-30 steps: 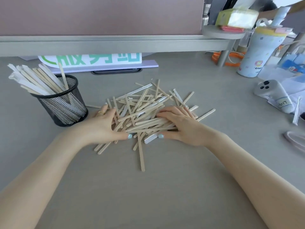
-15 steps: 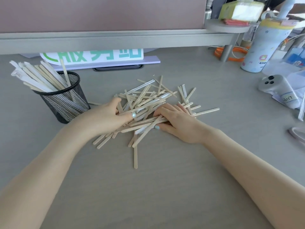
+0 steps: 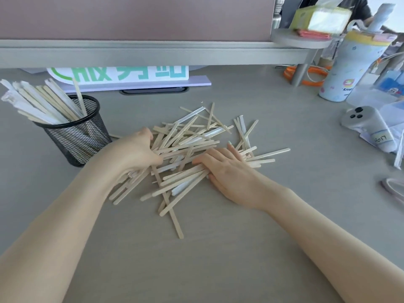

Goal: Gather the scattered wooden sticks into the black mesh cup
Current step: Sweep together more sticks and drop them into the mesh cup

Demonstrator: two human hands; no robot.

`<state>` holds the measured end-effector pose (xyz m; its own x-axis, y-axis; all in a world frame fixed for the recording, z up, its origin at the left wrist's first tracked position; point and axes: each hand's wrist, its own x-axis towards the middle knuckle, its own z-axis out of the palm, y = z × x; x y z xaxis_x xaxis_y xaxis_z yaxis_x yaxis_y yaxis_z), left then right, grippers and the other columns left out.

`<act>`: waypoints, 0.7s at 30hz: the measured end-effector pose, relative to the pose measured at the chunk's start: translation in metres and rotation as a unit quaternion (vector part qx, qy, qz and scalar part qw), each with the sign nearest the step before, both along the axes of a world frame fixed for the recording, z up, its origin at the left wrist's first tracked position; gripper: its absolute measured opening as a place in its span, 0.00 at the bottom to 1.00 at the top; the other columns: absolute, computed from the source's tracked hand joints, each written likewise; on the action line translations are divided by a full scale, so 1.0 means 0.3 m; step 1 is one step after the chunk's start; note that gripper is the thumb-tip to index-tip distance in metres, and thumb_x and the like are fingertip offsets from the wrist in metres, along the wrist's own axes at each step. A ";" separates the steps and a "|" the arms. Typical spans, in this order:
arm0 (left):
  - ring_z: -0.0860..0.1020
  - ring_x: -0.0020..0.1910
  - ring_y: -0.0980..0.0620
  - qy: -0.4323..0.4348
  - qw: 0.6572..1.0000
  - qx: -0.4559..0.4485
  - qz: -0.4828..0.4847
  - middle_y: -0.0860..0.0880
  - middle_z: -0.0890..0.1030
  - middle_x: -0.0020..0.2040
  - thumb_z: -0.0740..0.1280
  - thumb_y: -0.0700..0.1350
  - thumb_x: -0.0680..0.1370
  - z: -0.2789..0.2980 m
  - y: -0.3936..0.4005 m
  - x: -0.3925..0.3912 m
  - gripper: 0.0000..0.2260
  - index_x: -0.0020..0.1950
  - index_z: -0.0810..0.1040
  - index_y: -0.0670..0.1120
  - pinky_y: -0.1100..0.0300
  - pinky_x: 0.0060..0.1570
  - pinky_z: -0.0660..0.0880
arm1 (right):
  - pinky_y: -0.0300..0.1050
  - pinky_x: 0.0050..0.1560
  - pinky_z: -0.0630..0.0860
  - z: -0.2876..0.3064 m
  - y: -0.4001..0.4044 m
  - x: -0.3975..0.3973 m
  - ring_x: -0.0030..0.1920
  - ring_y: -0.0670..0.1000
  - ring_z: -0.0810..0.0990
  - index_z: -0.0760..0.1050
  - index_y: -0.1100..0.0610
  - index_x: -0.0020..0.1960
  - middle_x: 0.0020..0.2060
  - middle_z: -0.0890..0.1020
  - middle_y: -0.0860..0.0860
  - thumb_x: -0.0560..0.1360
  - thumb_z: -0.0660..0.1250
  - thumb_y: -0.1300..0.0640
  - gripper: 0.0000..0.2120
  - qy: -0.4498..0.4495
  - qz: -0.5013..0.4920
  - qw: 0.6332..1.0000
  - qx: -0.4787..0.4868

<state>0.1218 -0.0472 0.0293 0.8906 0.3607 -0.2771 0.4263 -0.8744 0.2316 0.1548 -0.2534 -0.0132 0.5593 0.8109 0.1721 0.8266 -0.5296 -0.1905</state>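
Loose sticks lie heaped mid-desk, one trailing toward the near edge. Left hand curled into the heap's left side, fingers closed around several sticks. Right hand flat, fingers spread, pressing the heap's right side. Mesh cup upright, just left of the left hand, already holding sticks. Farther right: controller, tumbler.

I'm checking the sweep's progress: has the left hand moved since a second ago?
Yes. The left hand has slid right into the sticks, away from the black mesh cup.
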 end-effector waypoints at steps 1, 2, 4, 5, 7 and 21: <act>0.77 0.49 0.46 0.001 1.000 0.000 -0.002 0.45 0.76 0.56 0.67 0.48 0.71 -0.001 0.005 -0.001 0.26 0.66 0.64 0.44 0.52 0.53 0.74 | 0.54 0.73 0.46 -0.002 -0.001 -0.001 0.65 0.53 0.67 0.66 0.54 0.66 0.60 0.72 0.51 0.76 0.55 0.66 0.20 -0.007 0.001 1.000 0.003; 0.76 0.49 0.46 0.000 1.000 0.003 -0.004 0.45 0.76 0.55 0.67 0.48 0.71 0.000 0.004 -0.001 0.24 0.65 0.66 0.43 0.53 0.52 0.73 | 0.54 0.73 0.46 -0.006 -0.002 -0.001 0.64 0.53 0.67 0.67 0.54 0.66 0.59 0.73 0.51 0.76 0.55 0.67 0.21 -0.016 0.002 1.000 0.004; 0.73 0.46 0.46 -0.004 1.000 0.010 -0.008 0.45 0.74 0.52 0.66 0.47 0.71 0.000 0.001 -0.001 0.17 0.58 0.69 0.44 0.56 0.47 0.71 | 0.57 0.73 0.48 -0.009 -0.004 0.000 0.61 0.55 0.69 0.69 0.55 0.65 0.57 0.73 0.53 0.75 0.55 0.69 0.21 -0.032 0.003 0.999 0.001; 0.72 0.44 0.46 -0.005 1.000 0.013 -0.011 0.45 0.73 0.49 0.65 0.46 0.71 0.000 0.000 0.000 0.13 0.53 0.69 0.45 0.57 0.45 0.69 | 0.58 0.73 0.48 -0.010 -0.005 0.000 0.60 0.55 0.69 0.69 0.56 0.64 0.56 0.73 0.54 0.74 0.55 0.69 0.21 -0.034 0.001 0.999 -0.002; 0.72 0.42 0.46 -0.004 1.000 0.019 -0.015 0.46 0.72 0.47 0.65 0.47 0.72 -0.005 0.000 0.001 0.10 0.50 0.70 0.46 0.58 0.42 0.67 | 0.58 0.73 0.47 -0.010 -0.005 -0.002 0.60 0.55 0.69 0.70 0.56 0.63 0.56 0.73 0.53 0.73 0.55 0.70 0.21 -0.034 -0.006 0.999 -0.010; 0.74 0.49 0.46 -0.001 0.998 -0.051 -0.039 0.46 0.76 0.52 0.65 0.47 0.75 -0.023 0.049 0.020 0.14 0.60 0.72 0.46 0.57 0.46 0.67 | 0.58 0.73 0.47 -0.006 -0.007 -0.004 0.57 0.55 0.71 0.67 0.57 0.58 0.51 0.74 0.51 0.69 0.43 0.65 0.22 -0.056 -0.031 0.998 0.020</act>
